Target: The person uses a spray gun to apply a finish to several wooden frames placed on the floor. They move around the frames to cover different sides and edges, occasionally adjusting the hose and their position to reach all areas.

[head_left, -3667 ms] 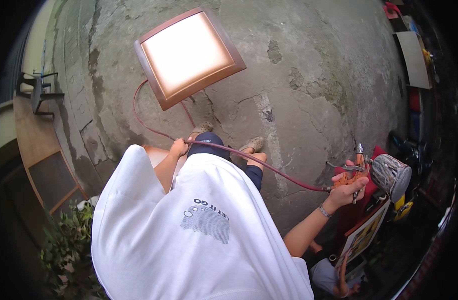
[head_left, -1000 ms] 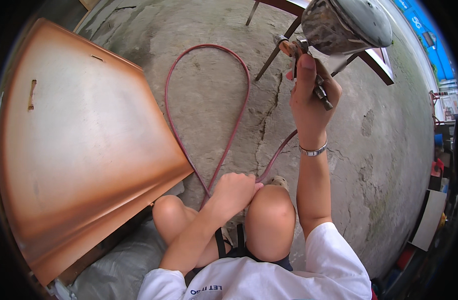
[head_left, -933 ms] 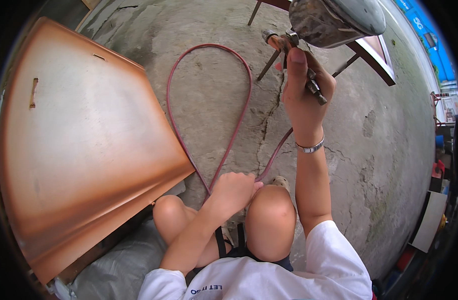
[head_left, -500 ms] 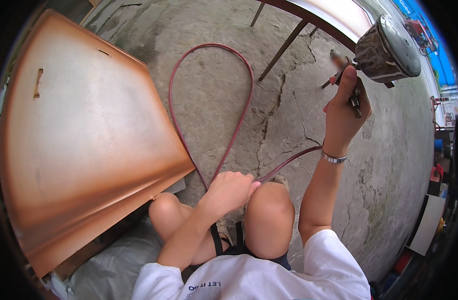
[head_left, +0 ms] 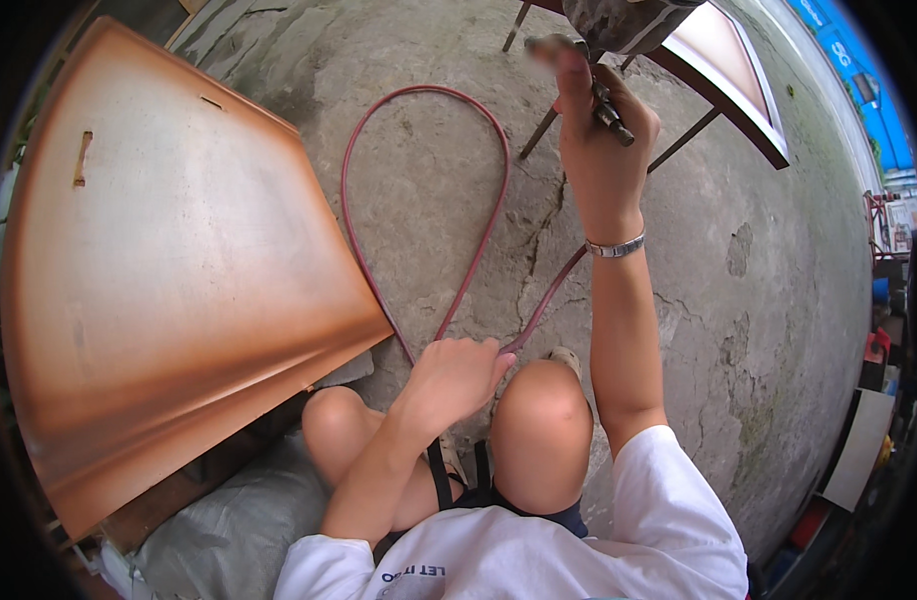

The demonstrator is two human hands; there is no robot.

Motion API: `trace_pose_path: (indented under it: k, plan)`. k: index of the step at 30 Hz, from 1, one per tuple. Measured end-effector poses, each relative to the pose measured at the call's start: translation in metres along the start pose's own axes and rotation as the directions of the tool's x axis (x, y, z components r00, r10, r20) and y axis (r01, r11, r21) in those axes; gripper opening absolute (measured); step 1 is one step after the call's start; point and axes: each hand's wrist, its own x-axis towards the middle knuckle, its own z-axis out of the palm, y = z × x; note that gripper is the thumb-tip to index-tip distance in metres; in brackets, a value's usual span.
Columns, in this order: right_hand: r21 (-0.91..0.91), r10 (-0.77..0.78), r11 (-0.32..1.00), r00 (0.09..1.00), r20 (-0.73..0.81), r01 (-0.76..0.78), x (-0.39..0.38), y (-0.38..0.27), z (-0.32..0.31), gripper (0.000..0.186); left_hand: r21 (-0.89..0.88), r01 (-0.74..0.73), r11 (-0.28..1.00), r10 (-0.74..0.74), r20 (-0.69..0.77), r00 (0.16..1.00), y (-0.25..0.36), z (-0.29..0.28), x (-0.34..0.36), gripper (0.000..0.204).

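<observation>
My right hand (head_left: 607, 165) is raised far ahead, its fingers wrapped round a spray gun (head_left: 613, 118). The gun's paint-stained cup (head_left: 634, 25) is partly cut off by the top edge of the picture. My left hand (head_left: 457, 380) is closed on a dark red hose (head_left: 505, 190) in front of my knees. From there the hose runs out in a long loop on the floor, and another stretch rises toward my right wrist. Left of me leans a large whitish sheet panel (head_left: 189, 240) with orange-brown edges and small slots.
A similar pale panel (head_left: 724, 55) rests on a dark stand with thin legs (head_left: 684, 142) at the far right. The concrete floor (head_left: 699, 360) is cracked. A grey sack (head_left: 234, 515) lies beside my left knee, under the panel. Assorted items line the right edge.
My right hand has swung left and farther away with the spray gun, uncovering more of the far panel and its stand. The hose end followed it. My left hand stays nearly in place.
</observation>
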Motion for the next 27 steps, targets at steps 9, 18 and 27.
trace_pose_path:
  k: [9,18,27]
  plan:
    - [-0.326,-0.069,0.945,0.991,-0.115,0.028,-0.002,0.030,-0.074,0.039,0.006,-0.113,0.994,0.113,0.046,0.993,0.022,0.017,0.023,0.041]
    - [-0.437,-0.029,0.897,0.979,-0.201,-0.063,-0.010,0.039,-0.157,0.036,0.005,-0.210,0.978,0.206,0.163,0.965,0.040,0.030,0.055,0.043]
    - [-0.586,0.025,0.775,0.937,-0.348,-0.238,-0.025,0.054,-0.240,0.043,0.009,-0.240,0.971,0.228,0.271,0.935,0.051,0.033,0.078,0.044]
